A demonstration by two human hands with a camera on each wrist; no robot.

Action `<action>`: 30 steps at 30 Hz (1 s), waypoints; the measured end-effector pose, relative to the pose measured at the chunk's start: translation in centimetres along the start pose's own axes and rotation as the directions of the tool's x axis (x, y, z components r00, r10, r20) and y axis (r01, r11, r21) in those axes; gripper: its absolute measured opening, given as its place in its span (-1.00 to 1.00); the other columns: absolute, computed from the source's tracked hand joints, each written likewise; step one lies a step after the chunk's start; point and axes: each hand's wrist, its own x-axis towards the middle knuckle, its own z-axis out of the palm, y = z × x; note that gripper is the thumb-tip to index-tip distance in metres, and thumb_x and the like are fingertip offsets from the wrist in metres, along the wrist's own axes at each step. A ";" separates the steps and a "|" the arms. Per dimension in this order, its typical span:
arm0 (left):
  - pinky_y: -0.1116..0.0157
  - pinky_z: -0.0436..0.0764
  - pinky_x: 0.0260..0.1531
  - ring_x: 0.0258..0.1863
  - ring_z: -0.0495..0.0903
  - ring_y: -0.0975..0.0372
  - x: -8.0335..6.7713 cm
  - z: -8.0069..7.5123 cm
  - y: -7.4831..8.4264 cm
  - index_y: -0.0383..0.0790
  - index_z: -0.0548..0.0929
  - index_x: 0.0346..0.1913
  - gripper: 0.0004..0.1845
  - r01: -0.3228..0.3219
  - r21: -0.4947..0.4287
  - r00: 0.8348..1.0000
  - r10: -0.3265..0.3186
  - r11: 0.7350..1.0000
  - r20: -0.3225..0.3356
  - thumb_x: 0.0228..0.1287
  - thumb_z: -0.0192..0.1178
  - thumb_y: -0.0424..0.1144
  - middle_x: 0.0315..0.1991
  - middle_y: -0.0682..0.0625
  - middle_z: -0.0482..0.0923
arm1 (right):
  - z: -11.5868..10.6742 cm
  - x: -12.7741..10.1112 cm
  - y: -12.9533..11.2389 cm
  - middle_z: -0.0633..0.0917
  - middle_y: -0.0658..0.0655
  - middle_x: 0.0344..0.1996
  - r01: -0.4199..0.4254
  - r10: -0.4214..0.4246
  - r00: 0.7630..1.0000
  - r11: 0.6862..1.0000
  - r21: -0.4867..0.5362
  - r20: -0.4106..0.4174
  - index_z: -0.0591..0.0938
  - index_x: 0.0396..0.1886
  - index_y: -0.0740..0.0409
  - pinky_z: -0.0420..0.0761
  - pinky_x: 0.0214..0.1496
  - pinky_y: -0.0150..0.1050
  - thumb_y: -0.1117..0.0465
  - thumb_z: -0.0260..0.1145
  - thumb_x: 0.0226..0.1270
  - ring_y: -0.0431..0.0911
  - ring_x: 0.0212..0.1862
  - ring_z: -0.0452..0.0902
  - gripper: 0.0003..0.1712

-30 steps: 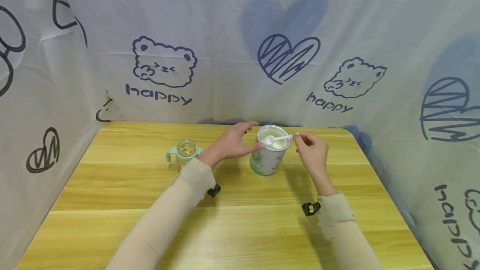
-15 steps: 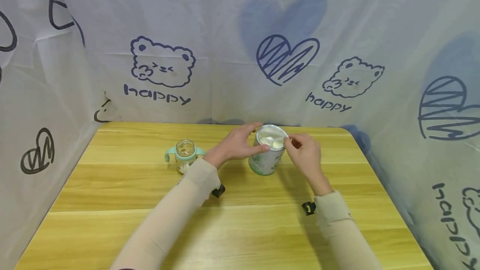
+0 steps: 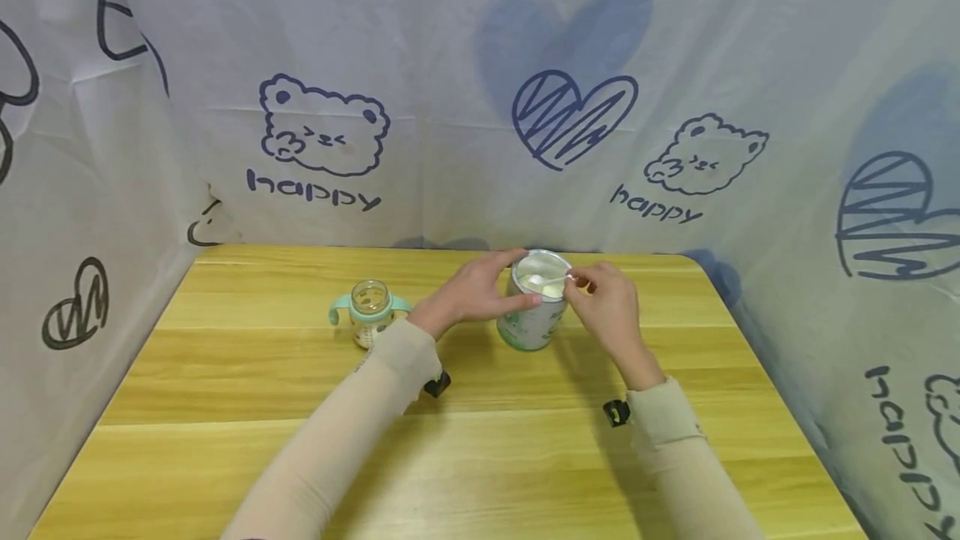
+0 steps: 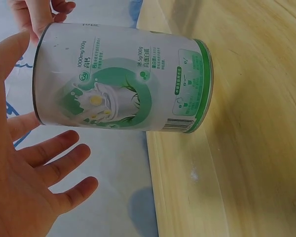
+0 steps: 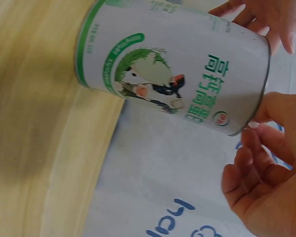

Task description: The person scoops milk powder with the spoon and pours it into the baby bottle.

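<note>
An open milk powder can [image 3: 531, 327] stands on the table with pale powder inside. My left hand [image 3: 471, 288] touches its rim, thumb in front and forefinger behind. In the left wrist view the other fingers [image 4: 69, 163] are spread and fairly straight, off the can. My right hand [image 3: 606, 307] pinches the handle end of a small white scoop [image 3: 551, 280] at the right rim. The scoop's bowl lies inside the can, low over the powder. From the right wrist view, only the white handle tip shows between thumb and forefinger.
A clear baby bottle [image 3: 370, 313] with mint-green handles stands uncapped to the left, partly behind my left wrist. The wooden table [image 3: 480, 457] ends close behind the can. A printed white cloth [image 3: 450, 107] hangs behind and at both sides.
My right hand has moved left, bringing the scoop farther into the can. The left hand has shifted slightly right, its thumb farther across the can's front.
</note>
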 end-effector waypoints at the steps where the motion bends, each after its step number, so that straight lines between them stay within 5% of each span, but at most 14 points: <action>1: -0.15 0.43 0.49 0.57 0.35 -0.04 0.0 0.0 0.0 0.01 0.22 0.67 0.01 -0.005 0.001 1.000 0.005 1.000 0.000 0.31 0.26 0.41 0.60 -0.10 0.32 | -0.1 0.1 -0.1 0.73 0.23 -0.38 0.001 -0.001 1.000 1.000 -0.020 0.015 0.85 -0.23 0.32 0.54 -0.26 -0.13 0.29 0.41 0.26 0.09 -0.34 0.57 -0.81; 7: -0.12 0.52 0.42 0.49 0.45 -0.04 0.1 -0.1 0.3 -0.07 0.24 0.66 0.00 -0.036 0.015 0.999 0.036 0.999 -0.008 0.32 0.29 0.37 0.52 -0.12 0.43 | -0.3 0.4 -0.6 0.70 0.20 -0.42 -0.015 0.025 0.995 0.994 -0.104 0.096 0.83 -0.32 0.32 0.50 -0.30 -0.13 0.23 0.39 0.29 0.04 -0.36 0.51 -0.78; 17: -0.13 0.47 0.47 0.54 0.39 -0.09 0.3 -0.1 0.7 -0.18 0.17 0.68 0.07 -0.021 0.056 1.000 0.021 0.998 0.003 0.32 0.28 0.36 0.59 -0.18 0.33 | -0.3 0.6 -0.9 0.72 0.24 -0.44 0.059 -0.049 0.987 0.996 -0.061 0.150 0.83 -0.28 0.35 0.56 -0.31 -0.10 0.24 0.40 0.39 0.04 -0.39 0.55 -0.77; 30: -0.08 0.48 0.48 0.54 0.39 -0.07 0.4 -0.1 0.8 -0.25 0.19 0.66 0.08 -0.011 0.084 1.000 0.011 0.996 0.005 0.31 0.31 0.36 0.59 -0.19 0.33 | -0.8 1.0 -0.8 0.70 0.19 -0.41 0.128 -0.117 0.937 0.992 -0.012 0.330 0.82 -0.18 0.34 0.49 -0.33 -0.21 0.26 0.35 0.51 -0.06 -0.40 0.47 -0.78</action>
